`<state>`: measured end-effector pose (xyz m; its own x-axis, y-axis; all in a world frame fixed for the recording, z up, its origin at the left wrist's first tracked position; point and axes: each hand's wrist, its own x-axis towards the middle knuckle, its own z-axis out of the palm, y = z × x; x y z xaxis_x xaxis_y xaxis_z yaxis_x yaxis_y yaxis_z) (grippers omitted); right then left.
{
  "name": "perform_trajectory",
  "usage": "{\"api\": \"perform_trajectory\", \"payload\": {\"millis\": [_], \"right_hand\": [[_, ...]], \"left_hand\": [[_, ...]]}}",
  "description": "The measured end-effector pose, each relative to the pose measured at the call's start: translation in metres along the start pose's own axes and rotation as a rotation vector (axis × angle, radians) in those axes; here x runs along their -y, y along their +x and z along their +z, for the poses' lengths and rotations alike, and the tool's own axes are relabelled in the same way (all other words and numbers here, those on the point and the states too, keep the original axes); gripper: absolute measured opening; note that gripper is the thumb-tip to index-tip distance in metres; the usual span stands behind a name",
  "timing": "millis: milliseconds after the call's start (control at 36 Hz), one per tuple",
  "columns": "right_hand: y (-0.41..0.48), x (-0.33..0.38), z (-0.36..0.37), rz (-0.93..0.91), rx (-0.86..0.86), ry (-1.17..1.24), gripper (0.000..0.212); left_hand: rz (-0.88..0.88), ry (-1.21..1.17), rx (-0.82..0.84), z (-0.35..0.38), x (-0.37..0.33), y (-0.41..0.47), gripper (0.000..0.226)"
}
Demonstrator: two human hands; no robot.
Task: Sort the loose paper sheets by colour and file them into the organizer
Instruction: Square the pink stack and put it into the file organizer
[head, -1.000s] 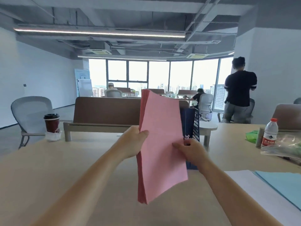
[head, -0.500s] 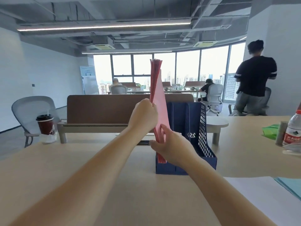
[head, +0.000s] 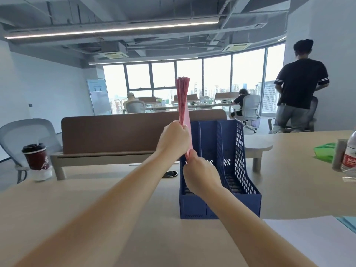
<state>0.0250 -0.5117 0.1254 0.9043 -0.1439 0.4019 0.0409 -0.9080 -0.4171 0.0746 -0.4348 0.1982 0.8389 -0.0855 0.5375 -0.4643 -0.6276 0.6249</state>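
Observation:
A stack of pink paper sheets (head: pixel 183 101) stands upright and edge-on, its lower part inside the leftmost slot of the blue mesh organizer (head: pixel 235 162) on the wooden table. My left hand (head: pixel 173 139) grips the stack at mid-height from the left. My right hand (head: pixel 200 174) pinches the stack's near lower edge, just above the organizer's front. The top of the stack fans out slightly. The organizer's other two slots show no paper.
White sheets (head: pixel 308 241) and a sliver of light blue sheets (head: pixel 349 222) lie at the table's right front. A coffee cup (head: pixel 36 157) stands far left, a water bottle (head: pixel 349 157) and green item (head: pixel 324 149) far right. A person stands at the back right.
The pink stack has turned from face-on to edge-on and moved forward and down into the organizer's left slot. Both hands went with it, the right one lower.

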Motion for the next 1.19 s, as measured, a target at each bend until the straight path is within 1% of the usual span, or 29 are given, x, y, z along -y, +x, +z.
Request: {"api": "perform_trajectory", "payload": {"millis": [56, 194, 417, 528, 639, 750, 917, 1028, 1194], "right_hand": [[0.007, -0.004, 0.005, 0.006, -0.002, -0.005, 0.021], [0.02, -0.014, 0.019, 0.019, 0.026, -0.03, 0.03], [0.035, -0.031, 0.042, 0.03, 0.059, -0.088, 0.03], [0.038, -0.039, 0.051, 0.006, 0.06, -0.155, 0.033], [0.038, -0.046, 0.06, -0.005, 0.062, -0.183, 0.035], [0.035, -0.051, 0.067, -0.015, 0.085, -0.228, 0.039], [0.032, -0.061, 0.078, -0.037, 0.103, -0.318, 0.046], [0.032, -0.061, 0.083, -0.048, 0.088, -0.283, 0.037], [0.032, -0.063, 0.09, -0.007, 0.088, -0.293, 0.03]], "left_hand": [[-0.001, -0.007, 0.017, 0.004, 0.001, 0.005, 0.026], [0.009, -0.019, 0.034, 0.019, 0.013, 0.014, 0.033], [-0.034, -0.027, 0.069, 0.042, 0.03, 0.023, 0.035], [-0.068, -0.019, 0.083, 0.048, 0.035, 0.025, 0.03], [-0.081, -0.038, 0.091, 0.056, 0.042, 0.025, 0.033], [-0.103, -0.068, 0.094, 0.056, 0.043, 0.027, 0.035], [-0.099, -0.038, 0.082, 0.048, 0.044, 0.029, 0.034], [-0.103, 0.024, 0.088, 0.051, 0.047, 0.025, 0.03], [-0.113, 0.083, 0.113, 0.054, 0.054, 0.015, 0.024]]}}
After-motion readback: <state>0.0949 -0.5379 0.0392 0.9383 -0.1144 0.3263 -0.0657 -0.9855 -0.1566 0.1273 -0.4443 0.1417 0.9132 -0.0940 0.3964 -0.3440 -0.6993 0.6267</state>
